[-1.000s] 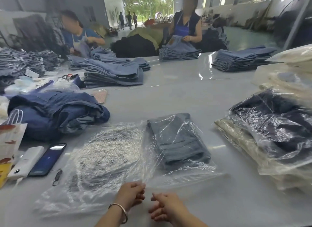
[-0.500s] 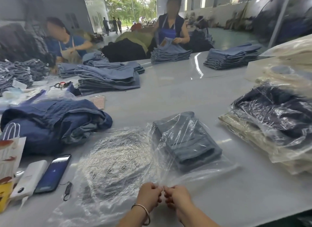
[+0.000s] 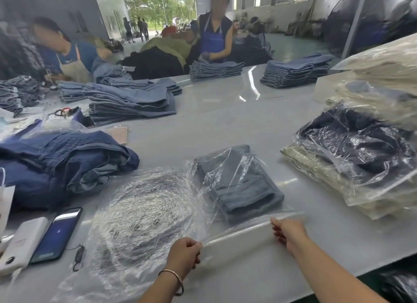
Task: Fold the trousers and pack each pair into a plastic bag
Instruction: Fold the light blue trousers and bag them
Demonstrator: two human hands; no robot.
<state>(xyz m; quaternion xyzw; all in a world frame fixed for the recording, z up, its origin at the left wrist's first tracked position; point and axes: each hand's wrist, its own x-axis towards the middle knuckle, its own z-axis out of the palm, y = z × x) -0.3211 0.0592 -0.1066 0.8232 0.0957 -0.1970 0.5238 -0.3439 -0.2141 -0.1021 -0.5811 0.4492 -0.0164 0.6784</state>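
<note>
Grey table (image 3: 225,122), hands apart, pinching bag (image 3: 237,234)

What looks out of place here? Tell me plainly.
Little stands out. The dark blue trousers on the left lie in a rumpled, unfolded heap, unlike the neat stacks behind. The bagged trousers sit folded inside the plastic bag.

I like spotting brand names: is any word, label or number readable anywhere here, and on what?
None can be read.
Black printed marks on the stack of clear plastic bags: too blurred.
Lit screen of the dark smartphone: too small.
White paper bag with red print: cut off.
</note>
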